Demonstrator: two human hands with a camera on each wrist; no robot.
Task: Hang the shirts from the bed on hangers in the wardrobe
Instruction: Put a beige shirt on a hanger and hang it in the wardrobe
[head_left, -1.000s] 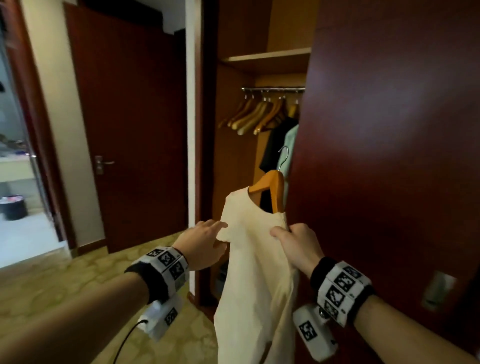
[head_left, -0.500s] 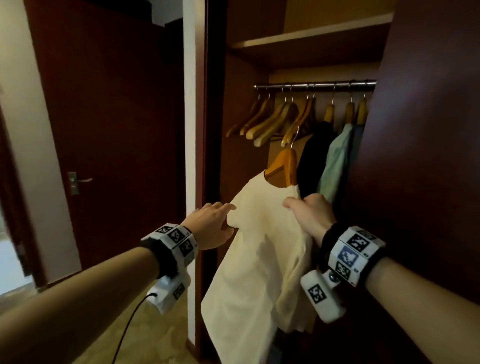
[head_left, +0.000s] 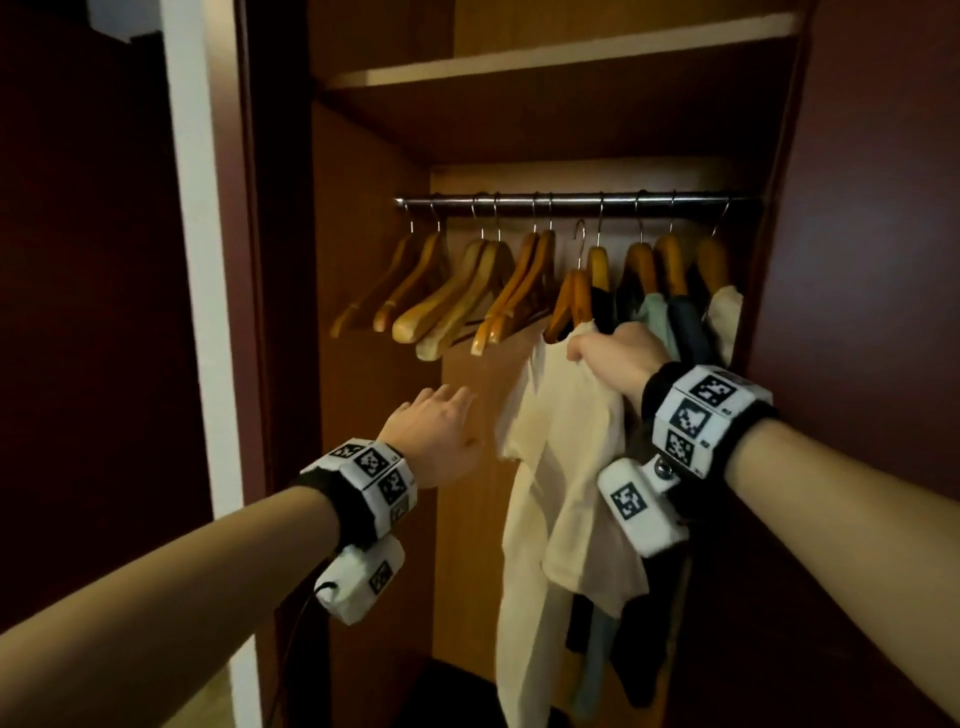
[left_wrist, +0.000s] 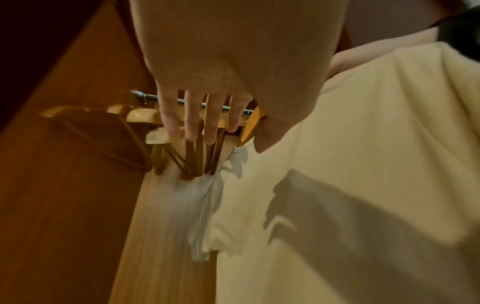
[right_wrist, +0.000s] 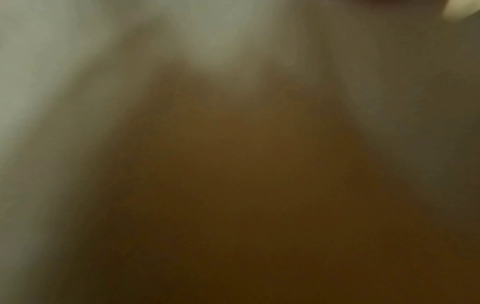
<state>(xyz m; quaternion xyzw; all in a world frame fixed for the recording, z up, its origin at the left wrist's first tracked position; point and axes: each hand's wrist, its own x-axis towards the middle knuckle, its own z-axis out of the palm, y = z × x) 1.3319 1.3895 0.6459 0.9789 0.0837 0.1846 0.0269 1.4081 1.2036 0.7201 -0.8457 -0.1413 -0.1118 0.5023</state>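
The right hand (head_left: 618, 358) is curled tight on the shoulder of the cream shirt (head_left: 561, 467), which is on a wooden hanger (head_left: 569, 304). The hook is up near the rail (head_left: 571, 200), at about twelve o'clock from that hand, but not over it yet, I think. The left hand (head_left: 431, 436) floats at eight o'clock from the shirt, fingers straight, holding nothing. The hook could miss the rail (the spot between the empty hangers (head_left: 457, 296) and the hung clothes (head_left: 670, 317) is tight), and then the shirt could slide off and fall.

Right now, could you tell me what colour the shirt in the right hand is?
Cream shirt; the head view shows it best.
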